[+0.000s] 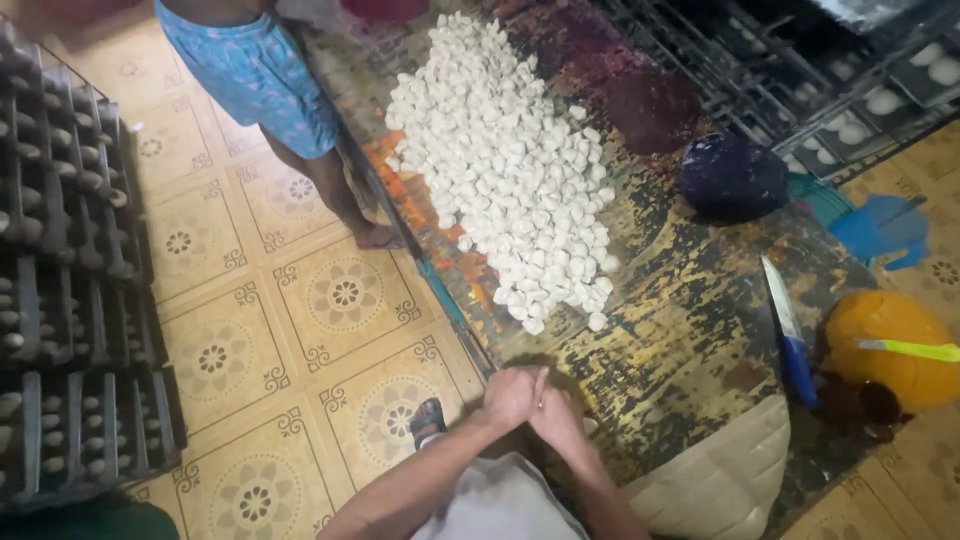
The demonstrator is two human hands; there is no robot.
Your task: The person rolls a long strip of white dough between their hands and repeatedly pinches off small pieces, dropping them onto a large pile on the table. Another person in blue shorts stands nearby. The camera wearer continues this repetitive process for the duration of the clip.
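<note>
My left hand and my right hand are pressed together at the near edge of a worn, paint-scuffed table. Their fingers are closed against each other, and whether something small lies between them I cannot tell. A large heap of small white dough pieces covers the table just beyond my hands, its nearest pieces a short way from my fingertips.
A knife with a blue handle lies at the right beside an orange bowl. Dark round lumps sit farther back. Another person in blue shorts stands at the table's left. Dark trays are stacked on the tiled floor.
</note>
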